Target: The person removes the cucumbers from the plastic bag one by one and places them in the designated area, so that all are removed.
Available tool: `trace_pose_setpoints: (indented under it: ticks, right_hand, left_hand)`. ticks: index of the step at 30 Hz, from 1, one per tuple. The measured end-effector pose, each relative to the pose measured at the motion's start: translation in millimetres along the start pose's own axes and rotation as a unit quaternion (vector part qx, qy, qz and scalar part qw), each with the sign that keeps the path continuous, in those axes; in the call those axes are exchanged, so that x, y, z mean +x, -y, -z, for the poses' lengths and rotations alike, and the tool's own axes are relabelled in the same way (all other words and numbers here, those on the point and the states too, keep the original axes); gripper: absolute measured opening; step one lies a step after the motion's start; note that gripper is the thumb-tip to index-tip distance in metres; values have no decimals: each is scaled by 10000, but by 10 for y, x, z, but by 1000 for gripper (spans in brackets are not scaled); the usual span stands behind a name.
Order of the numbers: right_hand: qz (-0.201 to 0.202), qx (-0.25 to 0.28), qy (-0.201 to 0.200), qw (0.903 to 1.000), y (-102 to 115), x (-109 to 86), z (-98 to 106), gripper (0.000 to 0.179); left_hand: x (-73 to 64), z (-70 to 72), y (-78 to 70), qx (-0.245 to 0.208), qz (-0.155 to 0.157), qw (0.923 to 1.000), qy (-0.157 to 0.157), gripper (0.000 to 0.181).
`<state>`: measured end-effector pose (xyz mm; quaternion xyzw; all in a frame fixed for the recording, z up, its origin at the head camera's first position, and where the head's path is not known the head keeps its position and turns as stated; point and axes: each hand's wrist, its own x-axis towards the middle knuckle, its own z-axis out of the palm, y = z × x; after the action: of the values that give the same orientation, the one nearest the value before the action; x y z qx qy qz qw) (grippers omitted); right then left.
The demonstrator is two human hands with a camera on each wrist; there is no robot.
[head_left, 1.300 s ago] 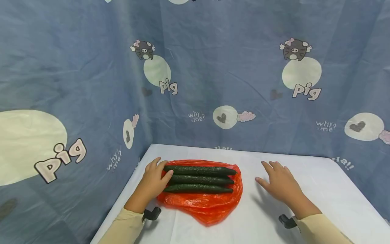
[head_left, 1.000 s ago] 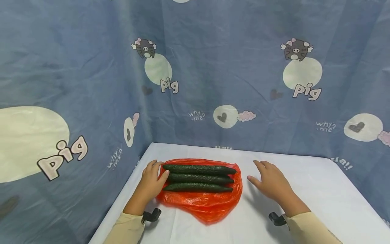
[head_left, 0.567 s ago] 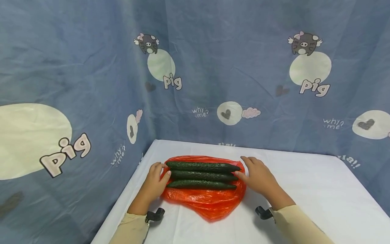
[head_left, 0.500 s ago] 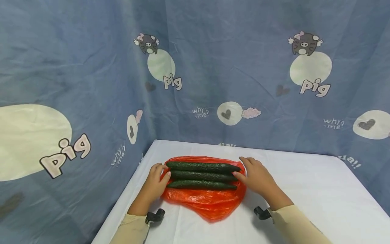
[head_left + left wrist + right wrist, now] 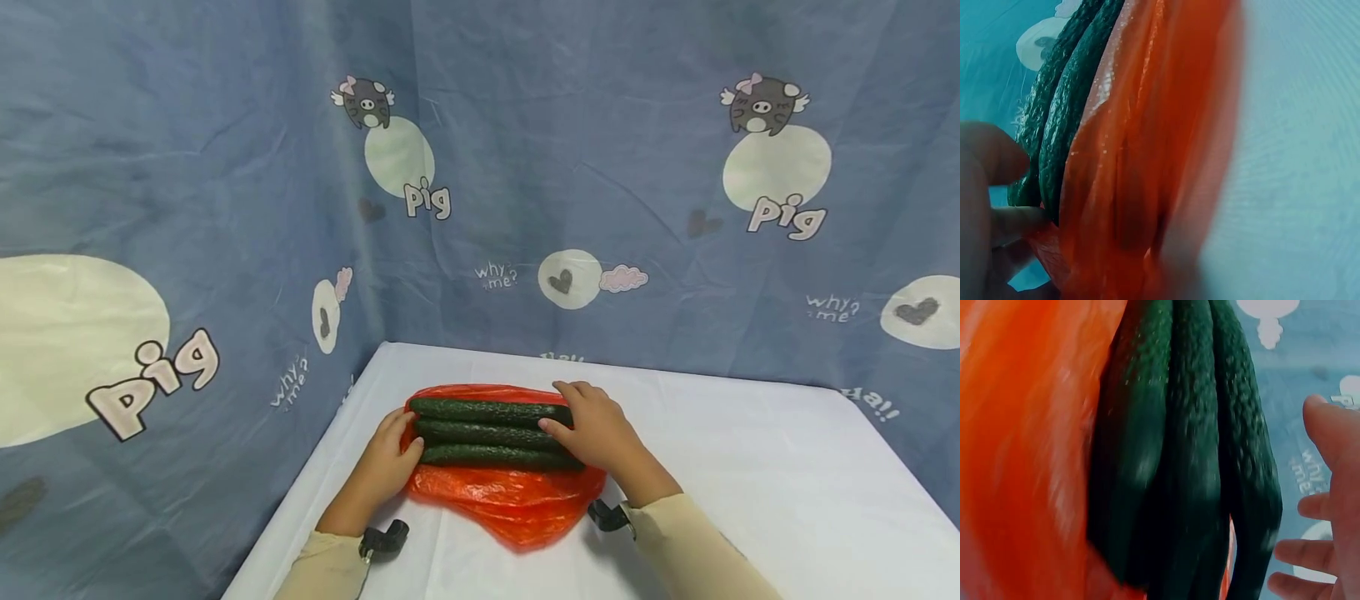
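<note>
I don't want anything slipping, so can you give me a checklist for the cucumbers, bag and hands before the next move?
1. Three cucumbers side by side: ok.
2. Red bag lying on the table: ok.
3. Left hand at the cucumbers' left ends: ok.
4. Left hand holding firmly: cannot tell; its contact is partly hidden.
5. Right hand curled round the cucumbers: not ok; its fingers are spread.

Left hand [image 5: 384, 462], thumb [image 5: 414, 452] parted from fingers [image 5: 396, 422]; right hand [image 5: 597, 429], fingers spread; both forearms [image 5: 693, 542] angled inward.
</note>
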<state>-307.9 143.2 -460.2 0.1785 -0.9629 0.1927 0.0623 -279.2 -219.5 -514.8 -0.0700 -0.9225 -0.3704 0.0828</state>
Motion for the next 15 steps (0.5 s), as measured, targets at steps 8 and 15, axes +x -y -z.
trace_pose_setpoints:
  ticks: [8,15]
  right_hand:
    - [201,-171,-12,9997,158,133,-109,79]
    - [197,-277,-31,9994,318,196,-232,79]
  left_hand:
    - [-14,-17,68,135,-204,9991,-356,57]
    - [-26,3,148,262,-332,9984,-385,61]
